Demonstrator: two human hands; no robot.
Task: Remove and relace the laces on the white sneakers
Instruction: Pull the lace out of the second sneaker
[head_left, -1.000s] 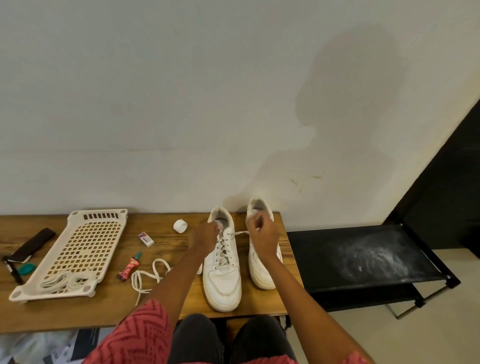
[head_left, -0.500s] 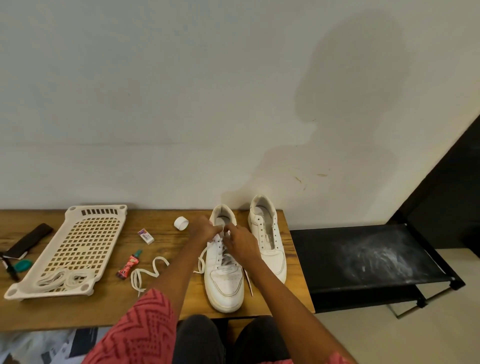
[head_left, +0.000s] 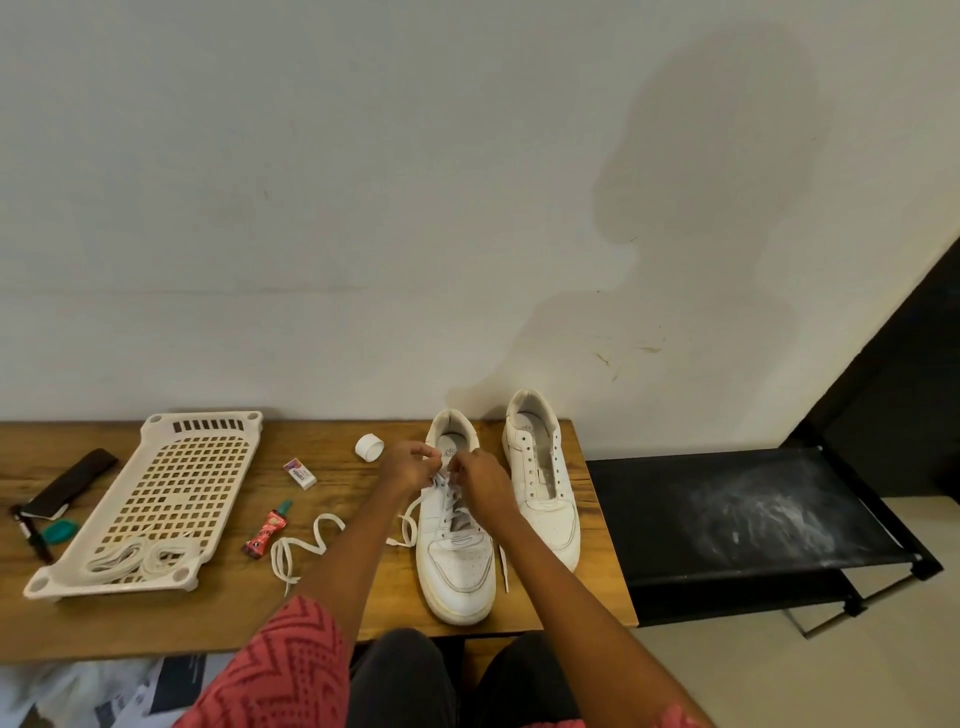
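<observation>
Head camera view: a flat white shoelace is pinched at the top eyelets of a laced white leather sneaker by the left hand and the right hand, fingers curled on it. Just right of the grip, an unlaced white sneaker is seen on the wooden table. Left of the grip lie a loose white lace, a red glue tube and a cream perforated plastic tray.
</observation>
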